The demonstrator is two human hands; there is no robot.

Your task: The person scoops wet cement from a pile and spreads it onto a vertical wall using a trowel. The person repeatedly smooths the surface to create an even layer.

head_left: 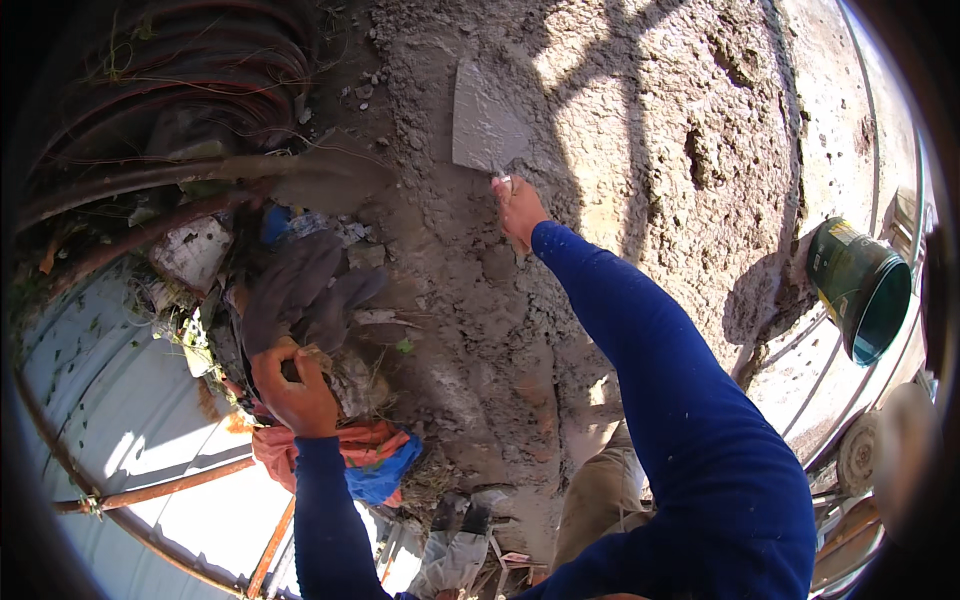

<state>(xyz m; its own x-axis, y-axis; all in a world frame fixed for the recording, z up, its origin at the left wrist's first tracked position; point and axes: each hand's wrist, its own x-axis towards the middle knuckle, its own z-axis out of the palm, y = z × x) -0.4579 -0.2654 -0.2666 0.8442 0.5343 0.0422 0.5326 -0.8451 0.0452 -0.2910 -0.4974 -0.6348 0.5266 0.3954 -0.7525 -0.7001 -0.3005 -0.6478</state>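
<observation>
My right hand [519,212] is closed round the handle of a trowel [487,122]. Its broad blade, coated in wet grey mortar, lies flat over the mortar bed [620,130] and points away from me. On the left, my left hand [293,388] has its fingers curled in a pinch at the near end of a dark grey glove [300,285]. The glove stretches away from the fingers, over rubble. A small tan bit shows beside the fingertips; what it is, I cannot make out.
A dark green bucket [860,290] lies tilted at the right. Coiled ribbed tubing [200,70] fills the far left. Red and blue sacking [375,460] lies below my left hand, beside corrugated metal sheeting [150,450] and rusty bars [180,484]. Broken block [195,250] sits among the debris.
</observation>
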